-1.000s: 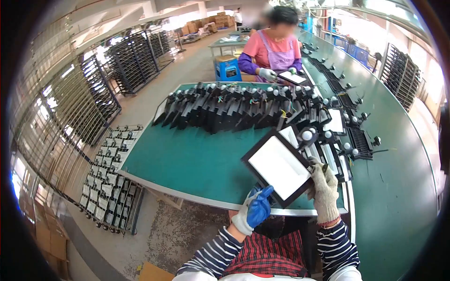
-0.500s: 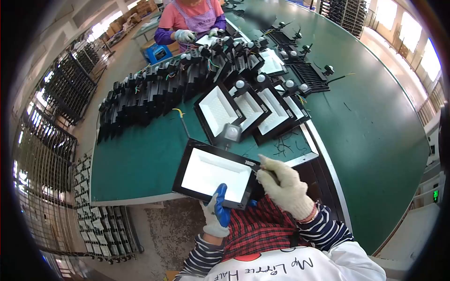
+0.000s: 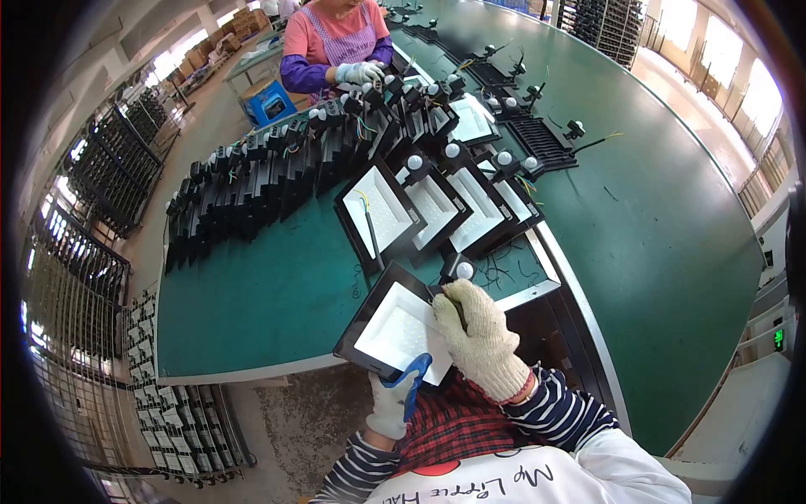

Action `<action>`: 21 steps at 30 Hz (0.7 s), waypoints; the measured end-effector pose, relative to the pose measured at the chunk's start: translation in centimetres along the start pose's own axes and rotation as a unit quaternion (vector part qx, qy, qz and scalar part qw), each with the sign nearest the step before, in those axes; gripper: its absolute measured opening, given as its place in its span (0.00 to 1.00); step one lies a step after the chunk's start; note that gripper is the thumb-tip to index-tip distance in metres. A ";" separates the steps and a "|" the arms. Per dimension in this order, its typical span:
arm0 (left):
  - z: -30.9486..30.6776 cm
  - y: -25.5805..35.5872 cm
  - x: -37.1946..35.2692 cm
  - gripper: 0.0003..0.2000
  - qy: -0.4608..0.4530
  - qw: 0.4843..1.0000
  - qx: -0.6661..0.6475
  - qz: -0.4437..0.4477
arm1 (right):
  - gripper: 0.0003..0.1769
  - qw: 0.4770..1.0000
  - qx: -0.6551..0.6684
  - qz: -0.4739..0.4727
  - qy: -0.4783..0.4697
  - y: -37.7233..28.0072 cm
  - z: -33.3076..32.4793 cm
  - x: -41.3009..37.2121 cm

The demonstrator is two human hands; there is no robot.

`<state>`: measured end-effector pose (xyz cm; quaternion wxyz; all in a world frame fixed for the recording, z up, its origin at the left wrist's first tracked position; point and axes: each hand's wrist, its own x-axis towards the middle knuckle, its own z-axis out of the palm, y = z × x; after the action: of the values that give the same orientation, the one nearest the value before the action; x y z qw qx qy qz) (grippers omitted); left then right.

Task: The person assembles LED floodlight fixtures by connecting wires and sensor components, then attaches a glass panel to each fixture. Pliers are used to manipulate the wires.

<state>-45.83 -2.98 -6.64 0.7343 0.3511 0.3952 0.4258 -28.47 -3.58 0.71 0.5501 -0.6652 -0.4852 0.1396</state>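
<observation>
A black-framed floodlight (image 3: 399, 329) with a pale face is held tilted above my lap, past the table's front edge. My left hand (image 3: 398, 395), in a white and blue glove, grips its lower edge, thumb over the face. My right hand (image 3: 480, 336), in a cream knitted glove, is closed at the light's upper right corner; whatever its fingertips hold is hidden. Just above that hand is the light's sensor head with a white dome (image 3: 464, 270). A cable (image 3: 372, 231) with yellow ends sticks up from the light's top.
Several similar floodlights (image 3: 437, 208) overlap beyond my hands. A long row of black lights (image 3: 260, 181) stands on the green table (image 3: 252, 311). Black wire scraps (image 3: 501, 269) lie near the metal edge. Across the table a co-worker's gloved hands (image 3: 361, 73) work beside a blue box (image 3: 273, 102).
The floodlight has rotated and its sensor head now sits further right. My right hand has moved left and up over the light's corner. The co-worker's hands have come together.
</observation>
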 end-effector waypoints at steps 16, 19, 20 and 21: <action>-2.2 7.7 6.7 0.27 -0.267 0.897 0.345 -0.072 | 0.18 0.958 -0.078 -0.219 -0.171 3.9 -7.6 7.1; -0.7 9.1 7.1 0.26 -0.325 0.870 0.363 -0.080 | 0.19 0.944 -0.105 -0.205 -0.235 2.7 -7.4 7.3; -0.4 9.1 7.1 0.27 -0.334 0.862 0.372 -0.080 | 0.21 0.934 -0.150 -0.200 -0.254 1.3 -7.1 7.2; -0.3 9.1 7.1 0.27 -0.342 0.855 0.383 -0.073 | 0.22 0.930 -0.166 -0.208 -0.254 0.3 -6.5 7.0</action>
<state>-46.92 7.09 -0.97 0.6596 0.6982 0.2757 0.0388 -20.24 -1.87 5.17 0.3069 -0.5738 -0.7522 0.1039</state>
